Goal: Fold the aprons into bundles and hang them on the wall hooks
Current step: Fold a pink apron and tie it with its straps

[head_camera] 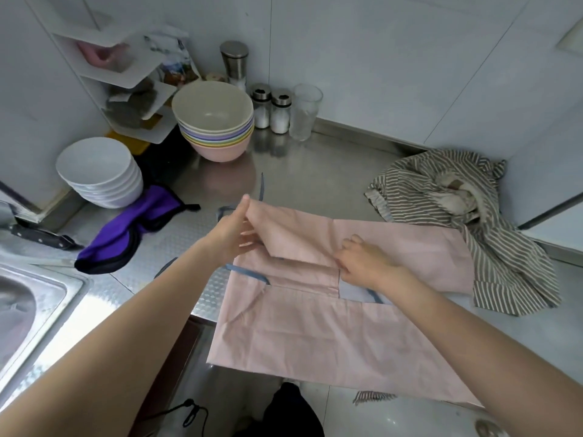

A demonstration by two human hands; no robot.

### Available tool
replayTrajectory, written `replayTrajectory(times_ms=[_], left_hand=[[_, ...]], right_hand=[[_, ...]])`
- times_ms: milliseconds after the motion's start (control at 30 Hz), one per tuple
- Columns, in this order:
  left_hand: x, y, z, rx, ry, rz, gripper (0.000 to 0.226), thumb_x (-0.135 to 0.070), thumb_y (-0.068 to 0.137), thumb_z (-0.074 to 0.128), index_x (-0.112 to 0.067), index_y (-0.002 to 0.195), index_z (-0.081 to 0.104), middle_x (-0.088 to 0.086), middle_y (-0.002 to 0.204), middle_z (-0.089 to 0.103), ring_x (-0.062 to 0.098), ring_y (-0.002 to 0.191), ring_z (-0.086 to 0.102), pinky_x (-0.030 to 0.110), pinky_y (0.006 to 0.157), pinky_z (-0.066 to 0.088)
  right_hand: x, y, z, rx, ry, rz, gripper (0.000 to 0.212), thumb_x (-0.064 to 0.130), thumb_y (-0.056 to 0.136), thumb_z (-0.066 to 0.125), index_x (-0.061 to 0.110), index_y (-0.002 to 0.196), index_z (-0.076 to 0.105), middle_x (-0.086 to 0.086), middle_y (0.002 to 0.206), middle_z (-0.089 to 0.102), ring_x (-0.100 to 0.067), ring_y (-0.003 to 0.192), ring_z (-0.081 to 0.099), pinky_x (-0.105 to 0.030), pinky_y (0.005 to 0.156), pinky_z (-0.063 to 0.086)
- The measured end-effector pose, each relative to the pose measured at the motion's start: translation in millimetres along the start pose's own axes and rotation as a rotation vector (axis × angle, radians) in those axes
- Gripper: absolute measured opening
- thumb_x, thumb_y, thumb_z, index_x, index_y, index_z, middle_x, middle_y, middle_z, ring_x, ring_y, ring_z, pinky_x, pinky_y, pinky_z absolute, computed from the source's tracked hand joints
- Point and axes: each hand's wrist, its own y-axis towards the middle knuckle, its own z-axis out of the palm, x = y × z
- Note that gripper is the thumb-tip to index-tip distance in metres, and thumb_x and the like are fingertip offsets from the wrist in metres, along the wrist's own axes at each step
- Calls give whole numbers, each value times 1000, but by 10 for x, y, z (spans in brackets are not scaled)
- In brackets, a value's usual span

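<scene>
Stainless-steel kitchen counter [299, 181] set in a white-walled corner, seen from above. A pink apron [315, 329] lies spread across the counter, its near portion hanging over the front edge. The left hand [232, 234] pinches one corner of the apron between thumb and curled fingers and lifts it clear of the surface, folding it toward the middle of the cloth. The right hand [362, 263] rests on the apron just right of the raised flap, fingers bent and pressing at the fold line; whether they grip the cloth cannot be told. Blue-grey ties [249, 274] run from beneath the left fingers and beside the right wrist. Right of the right fingers, a striped apron [454, 216] lies crumpled, overlapping the pink one's far edge. Left of the left fingers lies a purple cloth [126, 234]; beyond it, a stack of white bowls [97, 171]. Beyond both hands stand a stack of pastel bowls [214, 121], two shakers [271, 108] and a clear glass [304, 111]. A sink [38, 298] occupies the lower left.
</scene>
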Motion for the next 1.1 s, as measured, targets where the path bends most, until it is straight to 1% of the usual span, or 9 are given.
replayTrajectory(times_ms=[100, 167, 267, 367, 467, 700, 900, 1033, 1100], left_hand=[[68, -20, 2, -117, 152, -73, 51, -36, 95, 49, 1, 130, 43, 9, 104, 52, 23, 92, 54, 30, 74, 52], [102, 28, -16, -158, 262, -54, 47, -29, 95, 52, 2, 130, 44, 9, 105, 49, 24, 94, 49, 32, 78, 46], [73, 135, -38, -185, 311, -49, 42, -23, 93, 56, 2, 127, 49, 12, 105, 50, 26, 95, 50, 36, 84, 46], [5, 176, -32, -205, 314, -68, 41, -18, 92, 57, 2, 126, 50, 15, 106, 53, 27, 95, 52, 35, 80, 49], [-32, 173, -9, -170, 255, -72, 43, -19, 91, 59, -3, 129, 48, 15, 119, 54, 29, 104, 52, 37, 91, 47], [-47, 217, 44, -71, 283, 53, 40, 1, 95, 43, -12, 132, 44, 3, 101, 51, 23, 104, 49, 35, 83, 47], [-42, 226, -27, 51, 453, -83, 37, -8, 96, 46, -5, 132, 44, 8, 109, 54, 18, 92, 58, 26, 82, 50], [11, 260, -140, 51, 607, -154, 30, -17, 98, 44, -2, 122, 54, 14, 108, 65, 20, 84, 65, 24, 80, 51], [20, 342, -133, -16, 756, -105, 30, -17, 98, 42, 0, 117, 57, 15, 112, 65, 20, 85, 60, 24, 82, 48]], right_hand=[[52, -19, 123, 119, -45, -59, 27, 21, 92, 47, 10, 113, 60, -11, 122, 45, -28, 122, 36, -35, 91, 40], [73, -21, 192, 203, -60, -75, 26, 27, 90, 50, 15, 110, 62, -10, 123, 43, -28, 122, 34, -35, 91, 39], [36, 63, 126, 303, 112, -32, 21, 40, 82, 61, 22, 72, 56, -4, 99, 50, -23, 108, 46, -32, 83, 41], [23, 320, -111, 182, 346, -11, 34, 38, 85, 63, 21, 61, 46, -3, 78, 53, -22, 80, 55, -31, 71, 40], [134, 689, -326, -50, 368, -62, 13, 21, 92, 51, 14, 86, 61, -15, 96, 54, -30, 99, 54, -31, 87, 39], [663, 1508, -774, -38, 532, -219, 40, 0, 91, 41, 10, 128, 52, -18, 129, 49, -30, 119, 48, -31, 98, 37], [821, 1868, -953, 350, -32, -402, 24, 20, 96, 47, 19, 114, 62, -9, 121, 45, -28, 115, 44, -34, 90, 38], [764, 1949, -1010, 232, -147, -342, 30, 13, 94, 41, 23, 66, 41, -4, 95, 32, -31, 115, 37, -38, 91, 37], [736, 1972, -964, 197, -179, -317, 20, 10, 92, 42, 15, 77, 54, -4, 98, 41, -30, 113, 38, -37, 85, 38]])
